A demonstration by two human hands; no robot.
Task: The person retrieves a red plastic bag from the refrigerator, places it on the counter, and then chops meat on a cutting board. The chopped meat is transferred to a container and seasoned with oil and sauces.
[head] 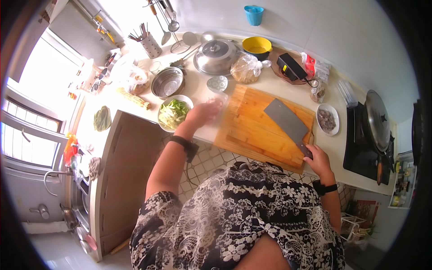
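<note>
My right hand point(316, 160) holds the dark handle of a cleaver point(287, 120), whose broad blade lies flat over a wooden cutting board point(249, 125). My left hand point(203, 114), blurred, is left of the board, at a clear container or bag point(220, 101) with something pinkish at it; whether the fingers hold anything cannot be told. Right beside this hand stands a white bowl of cut green and pale vegetables point(173, 113). A small patterned bowl point(217, 83) sits behind. To the right of the board is a white oval dish with greyish food pieces point(326, 119).
At the back stand a metal lid point(216, 55), a yellow basket point(257, 46), a tied plastic bag point(245, 69) and a black power adapter point(292, 66). A steel pot point(167, 82) is at left. On the right, a lidded pan point(377, 121) rests on a black cooktop point(352, 145).
</note>
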